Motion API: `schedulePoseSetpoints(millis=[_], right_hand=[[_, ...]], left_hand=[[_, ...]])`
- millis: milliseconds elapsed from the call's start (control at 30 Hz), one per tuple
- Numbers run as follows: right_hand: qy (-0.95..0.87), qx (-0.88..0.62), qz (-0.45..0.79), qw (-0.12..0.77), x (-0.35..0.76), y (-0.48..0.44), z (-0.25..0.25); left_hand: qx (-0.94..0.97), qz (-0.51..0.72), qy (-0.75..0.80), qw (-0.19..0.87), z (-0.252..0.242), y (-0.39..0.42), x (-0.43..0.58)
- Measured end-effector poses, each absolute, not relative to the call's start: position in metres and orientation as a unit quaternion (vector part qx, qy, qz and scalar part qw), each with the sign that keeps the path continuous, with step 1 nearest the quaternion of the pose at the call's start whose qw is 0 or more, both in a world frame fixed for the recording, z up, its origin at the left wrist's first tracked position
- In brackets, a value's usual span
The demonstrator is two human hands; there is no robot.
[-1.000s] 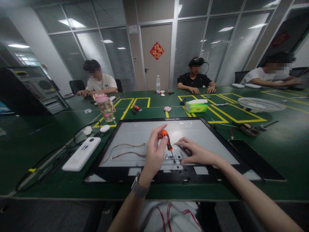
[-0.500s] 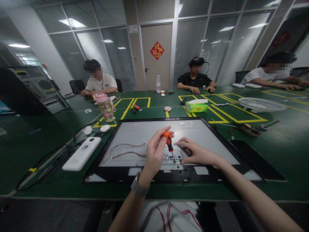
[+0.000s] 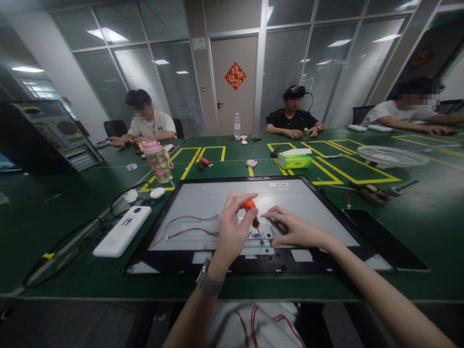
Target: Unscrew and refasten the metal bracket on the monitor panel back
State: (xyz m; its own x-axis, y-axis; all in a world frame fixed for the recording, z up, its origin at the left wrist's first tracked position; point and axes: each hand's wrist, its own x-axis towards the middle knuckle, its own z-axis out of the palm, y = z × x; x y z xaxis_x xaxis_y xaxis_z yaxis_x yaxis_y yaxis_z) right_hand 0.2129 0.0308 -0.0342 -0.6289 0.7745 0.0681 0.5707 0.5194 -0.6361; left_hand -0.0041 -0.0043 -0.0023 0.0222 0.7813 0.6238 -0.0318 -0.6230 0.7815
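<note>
My left hand [image 3: 232, 228], with a grey-banded watch on the wrist, is closed around an orange and black screwdriver [image 3: 250, 205]. The screwdriver tilts downward, its shaft reaching a small circuit board [image 3: 257, 236] on a metal bracket. This board sits near the front edge of a large display panel [image 3: 326, 220] with a black frame and silver-grey back. My right hand [image 3: 302, 231] rests on the panel to the right of the board, thumb and fingers apart, fingertips at the bracket. Thin wires [image 3: 192, 230] with small connectors lie across the panel's left part.
Left of the panel are a white power bank [image 3: 123, 231], black cables and a pink-lidded bottle [image 3: 158, 164]. A dark flat slab [image 3: 386, 239] touches its right side. Farther back are a tissue pack [image 3: 295, 159], a fan grille [image 3: 391, 156] and several seated people.
My left hand's fingers have shifted around the screwdriver handle, and the thumb covers more of it. My right hand stays put. The person at the far left has moved a hand outward.
</note>
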Motion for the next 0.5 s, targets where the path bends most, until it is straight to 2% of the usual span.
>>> schedulePoseSetpoints(millis=[133, 267, 400, 500], right_hand=[[-0.857, -0.389, 0.287, 0.179, 0.214, 0.031, -0.035], [-0.857, -0.389, 0.288, 0.179, 0.213, 0.032, -0.035], [-0.855, -0.391, 0.294, 0.172, 0.213, 0.032, -0.034], [-0.855, -0.391, 0.294, 0.171, 0.214, 0.032, -0.034]], left_hand=[[0.627, 0.616, 0.287, 0.381, -0.004, -0.006, -0.005], [0.651, 0.594, 0.309, 0.357, -0.004, -0.005, -0.011], [0.579, 0.671, 0.313, 0.341, -0.002, -0.001, -0.020], [0.531, 0.720, 0.343, 0.286, 0.000, 0.001, -0.027]])
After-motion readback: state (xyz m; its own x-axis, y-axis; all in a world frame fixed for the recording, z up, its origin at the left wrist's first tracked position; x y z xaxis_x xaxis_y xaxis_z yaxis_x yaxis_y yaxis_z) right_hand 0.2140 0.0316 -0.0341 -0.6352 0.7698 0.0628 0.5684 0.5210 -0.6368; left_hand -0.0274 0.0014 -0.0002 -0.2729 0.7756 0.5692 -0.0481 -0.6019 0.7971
